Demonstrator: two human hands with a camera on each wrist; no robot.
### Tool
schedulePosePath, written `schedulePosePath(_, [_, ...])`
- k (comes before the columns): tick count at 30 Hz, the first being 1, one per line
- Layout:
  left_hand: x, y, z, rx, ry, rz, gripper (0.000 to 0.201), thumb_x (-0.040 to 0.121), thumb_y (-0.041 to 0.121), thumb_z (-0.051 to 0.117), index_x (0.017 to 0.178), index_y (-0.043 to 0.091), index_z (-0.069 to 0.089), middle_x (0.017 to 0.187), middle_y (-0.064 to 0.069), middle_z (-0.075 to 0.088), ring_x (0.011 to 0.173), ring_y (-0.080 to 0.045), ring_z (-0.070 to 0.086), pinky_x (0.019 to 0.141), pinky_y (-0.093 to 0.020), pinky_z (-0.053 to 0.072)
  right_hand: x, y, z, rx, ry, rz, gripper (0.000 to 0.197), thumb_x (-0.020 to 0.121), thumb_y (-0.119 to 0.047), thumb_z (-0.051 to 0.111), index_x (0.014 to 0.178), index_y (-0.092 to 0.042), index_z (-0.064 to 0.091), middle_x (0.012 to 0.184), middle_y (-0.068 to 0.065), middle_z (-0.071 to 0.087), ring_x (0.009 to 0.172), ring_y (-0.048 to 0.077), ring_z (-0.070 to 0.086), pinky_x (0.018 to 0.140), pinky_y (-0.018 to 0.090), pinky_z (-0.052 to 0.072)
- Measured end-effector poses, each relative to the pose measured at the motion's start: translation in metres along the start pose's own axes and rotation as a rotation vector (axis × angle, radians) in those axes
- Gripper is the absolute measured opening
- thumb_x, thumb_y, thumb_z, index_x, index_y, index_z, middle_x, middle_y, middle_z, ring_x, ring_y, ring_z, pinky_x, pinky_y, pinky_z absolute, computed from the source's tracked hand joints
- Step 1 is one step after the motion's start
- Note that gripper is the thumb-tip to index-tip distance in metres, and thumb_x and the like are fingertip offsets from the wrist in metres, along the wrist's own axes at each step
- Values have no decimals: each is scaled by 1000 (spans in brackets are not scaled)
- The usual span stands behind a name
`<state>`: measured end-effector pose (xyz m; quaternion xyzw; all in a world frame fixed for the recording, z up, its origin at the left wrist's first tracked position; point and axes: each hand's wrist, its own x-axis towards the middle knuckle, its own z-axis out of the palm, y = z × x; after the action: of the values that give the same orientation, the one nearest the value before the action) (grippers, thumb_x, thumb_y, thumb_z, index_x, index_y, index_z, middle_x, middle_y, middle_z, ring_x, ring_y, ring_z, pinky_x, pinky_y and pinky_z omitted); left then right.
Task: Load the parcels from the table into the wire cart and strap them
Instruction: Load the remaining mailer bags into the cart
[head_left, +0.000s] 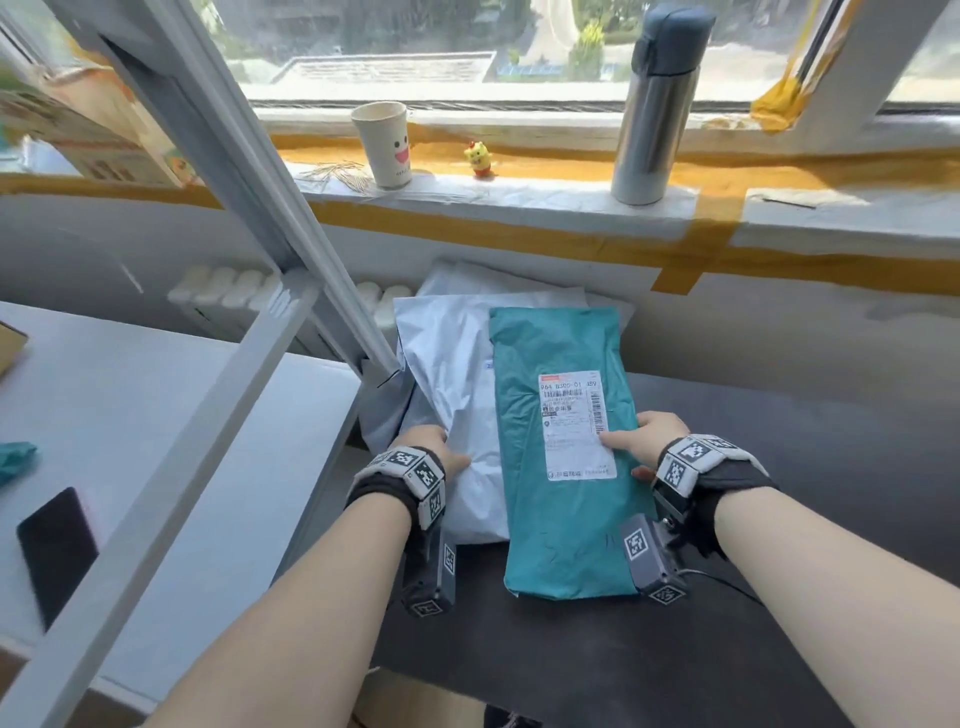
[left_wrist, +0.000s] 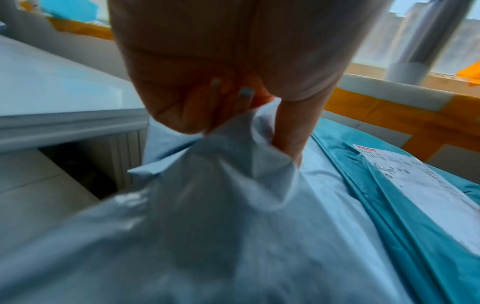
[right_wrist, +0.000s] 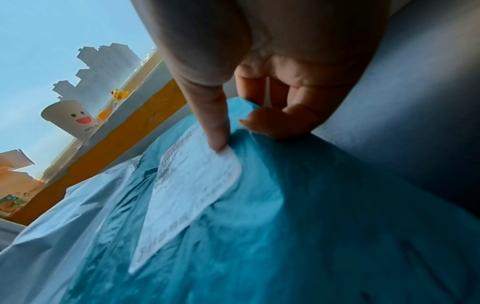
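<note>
- The left hand (head_left: 441, 452) is gripping the near left edge of a white poly mailer (head_left: 457, 384); in the left wrist view the fingers (left_wrist: 182, 107) are curling round a bunched fold of the plastic.
- The right hand (head_left: 644, 441) is holding the right edge of a teal poly mailer (head_left: 561, 499), the thumb pressing down on its white shipping label (head_left: 574, 423) and the other fingers tucking under the edge (seen in the right wrist view).
- The teal mailer is lying on top of the white one, overlapping its right side, and both are sitting over the dark counter (head_left: 779, 467) below the window sill (head_left: 519, 197). More pale mailers are showing behind them.
- On the sill are standing a paper cup with a smiling face (head_left: 382, 143), a small yellow toy figure (head_left: 480, 161) and a steel flask with a dark cap (head_left: 657, 104).
- To the left a white counter (head_left: 130, 395) is carrying a black phone (head_left: 54, 551), with a white frame (head_left: 234, 208) slanting across above it.
</note>
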<state>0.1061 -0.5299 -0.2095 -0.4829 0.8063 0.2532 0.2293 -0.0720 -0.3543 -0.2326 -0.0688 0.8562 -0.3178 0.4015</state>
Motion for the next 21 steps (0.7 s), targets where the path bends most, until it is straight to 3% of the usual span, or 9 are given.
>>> schedulePosePath(3, [-9,-3,-6,-35,33,47,28,91,30,56,110,10,60,109,-7,63,98,-22,63,79,-26,48,-11,-2,-3,-108,106,5,31,83,-23,69,104,0,66,103,14,69,90,30,65,86,40,54])
schedulePosePath(6, [-22,-4,-9,-190,98,73,16,94,24,50,95,10,59,83,-6,65,67,-20,65,51,-22,44,-26,1,-12,-119,175,2,36,84,-29,68,107,-1,65,107,15,67,93,31,63,87,37,49])
schedulePosePath(9, [-38,0,-10,-298,155,127,14,96,19,49,94,10,59,76,-7,63,55,-18,60,45,-22,45,-43,8,-21,-67,243,-9,36,84,-31,68,106,-1,65,108,15,67,98,32,64,87,37,49])
schedulePosePath(12, [-56,7,-9,-285,180,233,13,97,14,44,96,13,57,67,0,55,50,-10,51,37,-16,37,-64,25,-29,1,328,14,40,84,-32,68,110,-2,64,111,15,66,100,33,63,90,38,50])
schedulePosePath(14, [-66,15,-6,-193,206,321,12,96,15,44,99,16,56,68,2,53,52,-7,48,40,-15,33,-79,40,-33,58,383,28,39,84,-33,68,107,-2,63,110,16,67,97,34,64,89,41,51])
schedulePosePath(16, [-76,26,0,-131,205,403,13,95,14,45,102,15,56,74,-1,57,58,-13,51,50,-19,39,-94,59,-41,111,445,45,39,85,-34,66,106,-1,63,109,16,66,92,33,63,87,39,51])
schedulePosePath(19, [-93,47,10,-85,202,496,23,93,13,46,113,11,56,102,-13,66,87,-29,62,76,-31,50,-121,88,-59,144,536,80,43,89,-35,62,109,3,62,113,19,64,88,32,56,78,33,43])
schedulePosePath(21, [-105,65,16,-50,213,559,26,93,15,46,116,8,55,112,-18,64,102,-33,61,86,-35,49,-136,106,-76,175,586,98,51,89,-39,61,114,6,60,118,21,62,93,34,57,78,33,41])
